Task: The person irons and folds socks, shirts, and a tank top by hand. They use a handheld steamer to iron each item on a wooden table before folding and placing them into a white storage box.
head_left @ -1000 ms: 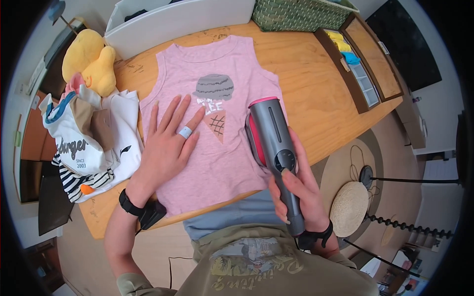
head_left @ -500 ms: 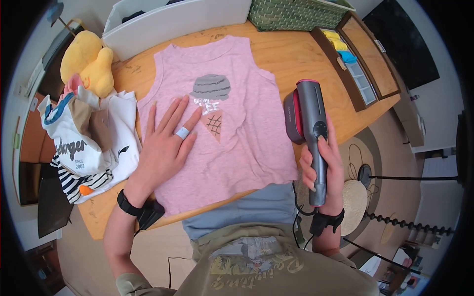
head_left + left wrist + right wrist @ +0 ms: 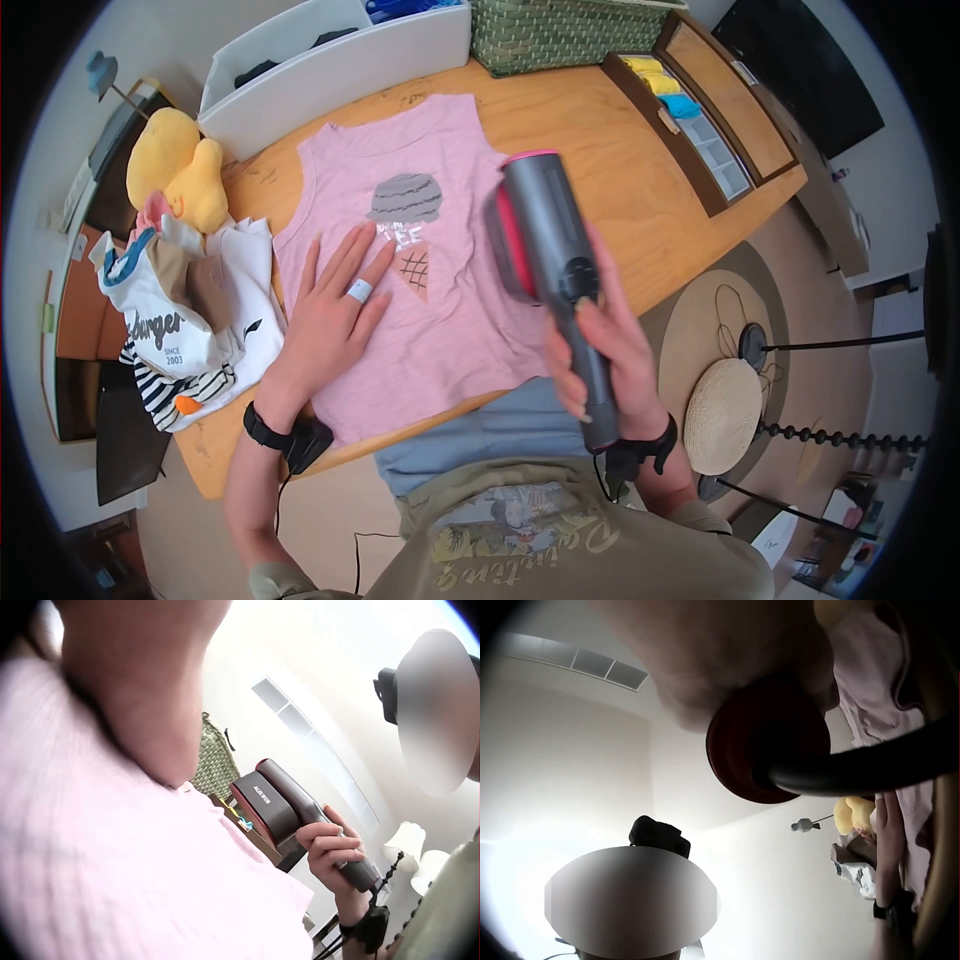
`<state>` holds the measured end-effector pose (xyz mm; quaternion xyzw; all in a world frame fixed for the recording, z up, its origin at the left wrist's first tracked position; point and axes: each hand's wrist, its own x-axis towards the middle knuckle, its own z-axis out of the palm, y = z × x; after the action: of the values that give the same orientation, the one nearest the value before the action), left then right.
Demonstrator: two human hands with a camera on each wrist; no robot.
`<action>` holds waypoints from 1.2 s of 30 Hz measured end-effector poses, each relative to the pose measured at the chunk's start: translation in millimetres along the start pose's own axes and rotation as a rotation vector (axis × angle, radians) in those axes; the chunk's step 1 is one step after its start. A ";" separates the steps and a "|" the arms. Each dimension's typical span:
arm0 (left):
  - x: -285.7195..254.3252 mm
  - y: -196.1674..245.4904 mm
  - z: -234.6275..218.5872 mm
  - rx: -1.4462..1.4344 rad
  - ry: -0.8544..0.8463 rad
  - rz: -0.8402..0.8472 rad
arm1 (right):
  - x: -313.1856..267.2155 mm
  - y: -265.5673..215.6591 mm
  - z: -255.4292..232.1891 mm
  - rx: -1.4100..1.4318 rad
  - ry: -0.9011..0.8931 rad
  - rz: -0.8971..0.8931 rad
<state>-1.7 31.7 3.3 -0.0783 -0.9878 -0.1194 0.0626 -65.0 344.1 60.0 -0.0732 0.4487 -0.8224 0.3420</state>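
Note:
A pink sleeveless top [image 3: 455, 340] with an ice-cream print lies spread on the wooden table. My left hand [image 3: 330, 325] rests on its left part, fingers straight and spread, a ring on one of them. In my right hand [image 3: 615, 350] I grip the handle of a grey and pink handheld garment steamer [image 3: 550, 225], thumb by its buttons. Its head overlaps the top's right side in the head view. From the left wrist, the steamer [image 3: 262, 802] shows raised above the fabric. The right wrist view has the handle's dark red end [image 3: 731, 750] and its cord [image 3: 870, 765].
Left of the top lie a pile of folded clothes [image 3: 185, 335] and a yellow plush toy [image 3: 180, 165]. A white bin [image 3: 340, 80] and a green woven basket [image 3: 560, 38] stand along the back. An open wooden box [image 3: 690, 150] sits at the right edge.
The steamer first moved right off the top's side, then came back left over it, held higher. My left hand stays on the fabric. The head view has shifted slightly.

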 end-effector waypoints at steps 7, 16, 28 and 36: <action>-1.0 -0.3 1.4 0.024 0.002 0.004 | 21.2 27.1 0.5 0.073 -0.098 0.072; -1.3 0.4 -0.2 -0.002 0.005 -0.004 | 19.9 12.4 -10.4 -0.061 0.066 0.046; -9.1 -0.2 -5.0 -0.034 0.026 -0.016 | 26.6 -2.5 -15.5 -0.172 0.186 0.002; -14.3 -3.5 -5.1 -0.032 0.028 0.042 | 38.0 -18.5 -32.3 -0.206 0.159 -0.052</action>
<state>12.2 25.2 5.4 -0.0984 -0.9829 -0.1350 0.0777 -116.7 349.2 48.6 -0.0543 0.5545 -0.7838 0.2744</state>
